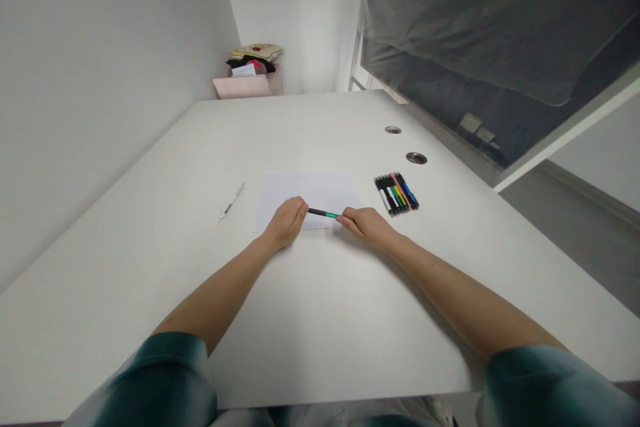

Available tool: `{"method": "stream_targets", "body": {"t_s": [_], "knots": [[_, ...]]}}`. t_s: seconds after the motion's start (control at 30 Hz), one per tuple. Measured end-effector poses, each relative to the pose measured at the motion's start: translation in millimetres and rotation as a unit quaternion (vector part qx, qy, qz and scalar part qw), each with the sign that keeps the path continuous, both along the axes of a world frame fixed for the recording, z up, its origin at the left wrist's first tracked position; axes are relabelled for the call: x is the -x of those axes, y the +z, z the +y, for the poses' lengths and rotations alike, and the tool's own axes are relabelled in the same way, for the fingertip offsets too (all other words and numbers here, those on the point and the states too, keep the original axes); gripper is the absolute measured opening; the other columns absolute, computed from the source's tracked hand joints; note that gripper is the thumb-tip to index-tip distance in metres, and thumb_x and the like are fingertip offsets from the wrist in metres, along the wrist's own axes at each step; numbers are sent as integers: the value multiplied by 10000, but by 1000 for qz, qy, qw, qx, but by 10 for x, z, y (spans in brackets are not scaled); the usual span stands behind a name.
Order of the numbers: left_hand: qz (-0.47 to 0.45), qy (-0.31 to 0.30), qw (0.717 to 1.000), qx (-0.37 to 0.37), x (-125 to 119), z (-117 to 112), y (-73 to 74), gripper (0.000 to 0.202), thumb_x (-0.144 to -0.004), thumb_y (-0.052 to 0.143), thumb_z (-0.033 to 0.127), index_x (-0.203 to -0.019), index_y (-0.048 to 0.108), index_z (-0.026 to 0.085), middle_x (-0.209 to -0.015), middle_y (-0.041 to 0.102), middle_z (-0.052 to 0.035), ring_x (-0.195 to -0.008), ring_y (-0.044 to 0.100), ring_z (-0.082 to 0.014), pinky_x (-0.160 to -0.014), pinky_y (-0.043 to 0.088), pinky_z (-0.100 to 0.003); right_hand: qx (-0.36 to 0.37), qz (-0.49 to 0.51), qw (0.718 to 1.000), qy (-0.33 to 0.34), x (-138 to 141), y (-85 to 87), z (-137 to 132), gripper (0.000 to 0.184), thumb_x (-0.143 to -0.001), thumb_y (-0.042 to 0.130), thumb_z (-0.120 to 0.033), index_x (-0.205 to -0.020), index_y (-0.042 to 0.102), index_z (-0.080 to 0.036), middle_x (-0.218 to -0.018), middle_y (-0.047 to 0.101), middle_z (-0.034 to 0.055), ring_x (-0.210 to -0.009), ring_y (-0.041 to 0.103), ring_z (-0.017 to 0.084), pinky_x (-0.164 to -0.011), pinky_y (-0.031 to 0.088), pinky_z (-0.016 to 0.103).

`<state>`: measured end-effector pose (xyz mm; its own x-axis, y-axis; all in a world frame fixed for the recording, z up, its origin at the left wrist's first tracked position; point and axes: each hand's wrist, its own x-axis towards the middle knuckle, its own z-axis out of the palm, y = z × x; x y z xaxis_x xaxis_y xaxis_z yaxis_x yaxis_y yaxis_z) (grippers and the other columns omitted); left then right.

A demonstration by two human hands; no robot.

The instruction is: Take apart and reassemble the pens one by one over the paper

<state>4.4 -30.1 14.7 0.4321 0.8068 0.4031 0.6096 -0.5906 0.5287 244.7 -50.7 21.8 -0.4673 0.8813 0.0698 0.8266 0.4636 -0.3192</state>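
Observation:
Between my two hands a black and green pen (324, 213) is held level above a white sheet of paper (310, 185). My left hand (289, 219) is closed on the pen's black end. On its green end, the fingers of my right hand (364, 223) are pinched. The fingertips partly hide both ends of the pen. To the left of the paper lies a slim white pen (231, 203). Right of the paper, a row of several pens (397, 194) in black, white, green, yellow, pink and blue lies side by side.
The white table (310, 320) runs along a wall at the left. Two round metal grommets (417, 158) sit near its right edge. A pink box (243, 86) with things piled on it stands beyond the far edge. A bed with dark bedding (475, 33) is at the right.

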Motion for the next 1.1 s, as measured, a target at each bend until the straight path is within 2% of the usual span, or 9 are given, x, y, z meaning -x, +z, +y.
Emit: {"method": "stream_targets", "body": {"t_s": [0.2, 0.3, 0.4, 0.53, 0.7, 0.93, 1.1], "knots": [[54, 6, 998, -26, -14, 34, -27, 401, -993, 271, 361, -668, 454, 215, -654, 527, -32, -682, 505, -192, -734, 415, -360, -70, 83, 991, 81, 16, -47, -1, 354, -993, 319, -301, -1137, 616, -174, -996, 689, 111, -882, 619, 200, -779, 439, 310], [29, -5, 999, -22, -1, 18, -27, 285, -967, 336, 324, -836, 554, 195, -792, 613, -48, -779, 551, -197, -793, 423, -367, -81, 98, 988, 83, 5, -81, 14, 339, -990, 319, -277, -1133, 602, -155, -956, 665, 112, -831, 612, 190, -749, 450, 305], [7, -21, 1000, -12, 10, -4, -27, 201, -933, 380, 269, -975, 559, 189, -917, 636, -61, -865, 563, -201, -833, 430, -363, -94, 95, 988, 72, -9, -100, 26, 306, -983, 340, -267, -1096, 600, -151, -940, 648, 110, -825, 603, 188, -744, 447, 302], [21, -38, 999, -15, 6, -13, -23, 177, -918, 378, 241, -916, 547, 190, -884, 613, -62, -835, 543, -203, -817, 424, -368, -88, 91, 990, 68, -1, -105, 27, 272, -966, 369, -244, -1086, 590, -139, -956, 647, 120, -854, 598, 197, -749, 446, 305], [45, -58, 997, -24, -2, -20, -11, 230, -952, 345, 285, -887, 544, 188, -864, 602, -68, -818, 526, -207, -800, 415, -379, -70, 77, 993, 50, 7, -63, 9, 255, -950, 393, -235, -1090, 587, -146, -956, 656, 113, -855, 595, 200, -741, 431, 304], [19, -43, 999, -6, -20, -22, -25, 255, -963, 344, 329, -912, 551, 189, -872, 617, -62, -835, 542, -202, -825, 428, -379, -78, 67, 993, 52, 9, -1, -32, 252, -932, 399, -245, -1038, 606, -149, -913, 656, 95, -836, 588, 195, -725, 408, 298], [44, -57, 997, -15, -23, -17, -21, 298, -967, 313, 337, -820, 530, 195, -804, 588, -58, -784, 520, -204, -789, 412, -383, -87, 67, 993, 43, 25, -19, -29, 253, -938, 394, -248, -1038, 603, -147, -921, 657, 101, -841, 588, 197, -722, 404, 299]]}}
